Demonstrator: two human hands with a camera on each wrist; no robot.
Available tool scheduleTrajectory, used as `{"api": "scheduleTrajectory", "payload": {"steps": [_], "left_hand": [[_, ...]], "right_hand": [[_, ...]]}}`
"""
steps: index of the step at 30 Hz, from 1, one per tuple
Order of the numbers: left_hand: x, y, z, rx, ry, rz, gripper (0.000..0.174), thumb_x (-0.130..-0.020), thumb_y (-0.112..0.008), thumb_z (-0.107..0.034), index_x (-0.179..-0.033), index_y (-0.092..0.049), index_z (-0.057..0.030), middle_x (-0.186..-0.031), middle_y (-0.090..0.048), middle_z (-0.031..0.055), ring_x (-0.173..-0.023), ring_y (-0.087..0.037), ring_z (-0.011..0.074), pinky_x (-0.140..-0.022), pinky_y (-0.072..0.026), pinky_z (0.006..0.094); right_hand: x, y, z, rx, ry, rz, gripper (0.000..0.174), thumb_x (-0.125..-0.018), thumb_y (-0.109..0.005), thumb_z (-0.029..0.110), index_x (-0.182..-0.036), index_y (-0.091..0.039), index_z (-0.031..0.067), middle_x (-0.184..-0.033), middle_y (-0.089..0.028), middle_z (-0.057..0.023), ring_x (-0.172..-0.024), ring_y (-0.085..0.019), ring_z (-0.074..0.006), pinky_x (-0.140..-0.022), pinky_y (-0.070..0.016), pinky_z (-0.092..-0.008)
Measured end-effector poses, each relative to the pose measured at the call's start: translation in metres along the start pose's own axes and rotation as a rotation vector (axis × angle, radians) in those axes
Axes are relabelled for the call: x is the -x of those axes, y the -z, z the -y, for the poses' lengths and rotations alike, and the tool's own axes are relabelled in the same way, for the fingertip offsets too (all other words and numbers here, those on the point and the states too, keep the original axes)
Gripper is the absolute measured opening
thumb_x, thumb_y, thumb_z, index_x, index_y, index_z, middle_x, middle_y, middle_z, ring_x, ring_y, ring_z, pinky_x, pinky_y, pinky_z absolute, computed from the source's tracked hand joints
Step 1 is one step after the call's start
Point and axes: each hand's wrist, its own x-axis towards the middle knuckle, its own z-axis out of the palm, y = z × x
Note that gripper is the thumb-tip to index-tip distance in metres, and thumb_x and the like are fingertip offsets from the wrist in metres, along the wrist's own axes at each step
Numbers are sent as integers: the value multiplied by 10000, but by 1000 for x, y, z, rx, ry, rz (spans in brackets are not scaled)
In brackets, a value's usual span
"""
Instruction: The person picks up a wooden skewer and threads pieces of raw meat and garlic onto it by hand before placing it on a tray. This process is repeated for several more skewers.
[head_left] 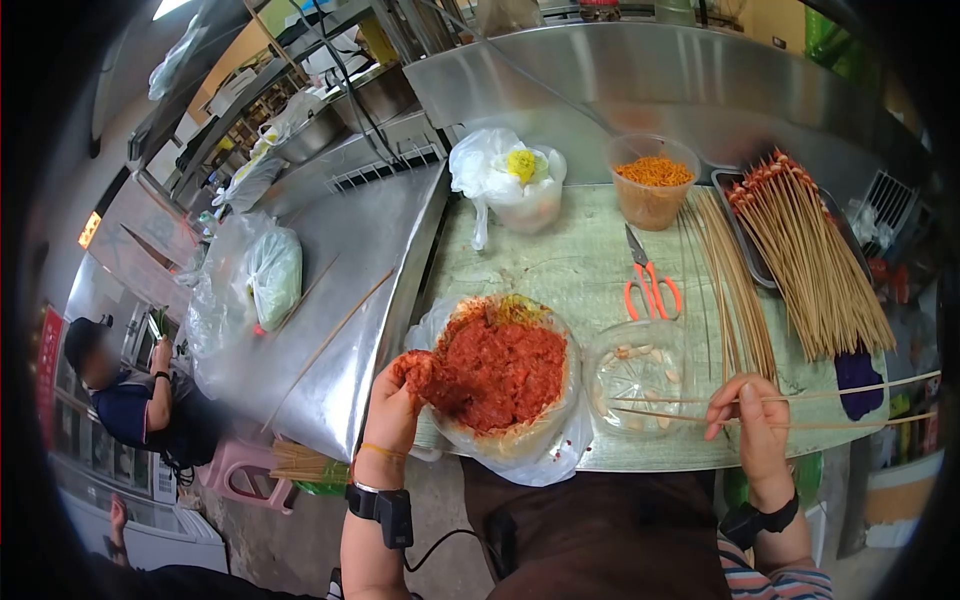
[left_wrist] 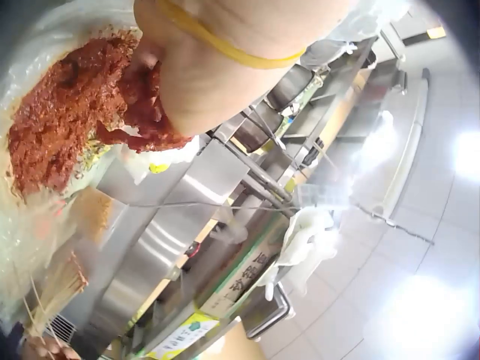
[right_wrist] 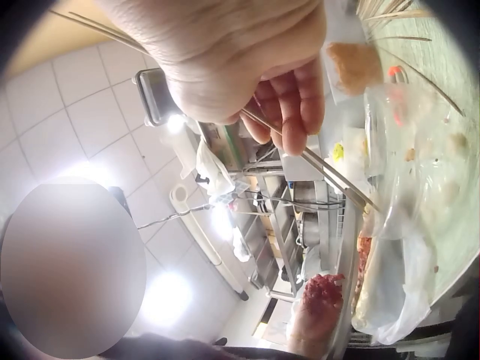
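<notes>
A plastic-lined bowl point(head_left: 572, 395) holds a heap of red-seasoned meat point(head_left: 505, 365). At its left rim my left hand point(head_left: 392, 405) grips a clump of the meat, its fingertips coated in red; the left wrist view shows the smeared fingers point(left_wrist: 146, 105) over the heap. My right hand point(head_left: 750, 425) pinches two thin bamboo skewers point(head_left: 850, 392) between thumb and fingers. Their tips reach left over a clear plastic tub point(head_left: 640, 345) with several pale garlic-like pieces in it. In the right wrist view the skewers point(right_wrist: 330, 174) slant past the curled fingers.
Orange-handled scissors point(head_left: 652, 290) lie behind the tub. A container of orange shreds point(head_left: 655, 175) and a white bag point(head_left: 490, 165) stand at the back. Loose skewers point(head_left: 735, 290) lie beside a tray of loaded skewers point(head_left: 810, 250). Another person point(head_left: 140, 400) stands at far left.
</notes>
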Motion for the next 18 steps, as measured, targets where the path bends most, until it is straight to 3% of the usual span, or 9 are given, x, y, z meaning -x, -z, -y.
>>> {"api": "scheduleTrajectory", "payload": {"steps": [6,11,15,18], "left_hand": [[-8,2,17,-85,-57,23,196,-774,-671,-9,-955,-600,-36,-892,-613,-7,-784,-563,75,-700,-453,213],[-8,-2,19,65,-26,-35,118,-837,-599,-36,-953,-597,-18,-892,-645,45,-768,-619,126,-720,-501,241],[-9,-3,17,89,2,28,168,-871,-564,-75,-1021,-595,-6,-940,-655,69,-793,-631,149,-720,-513,256],[-10,-6,12,166,84,-63,158,-876,-536,-58,-1011,-590,5,-894,-661,88,-724,-627,147,-638,-510,249]], "right_hand": [[-2,-6,1,18,12,7,312,-966,-410,229,-845,-554,-19,-753,-589,-111,-605,-575,-154,-601,-475,-261],[-1,-4,-1,9,4,2,314,-967,-408,228,-846,-554,-22,-753,-588,-113,-606,-575,-154,-600,-473,-256],[-1,-4,-3,20,0,2,316,-966,-407,227,-843,-553,-24,-753,-588,-115,-603,-577,-155,-598,-469,-251],[-1,-4,-2,22,2,1,315,-965,-406,222,-839,-554,-25,-752,-587,-117,-603,-577,-155,-598,-469,-252]]}}
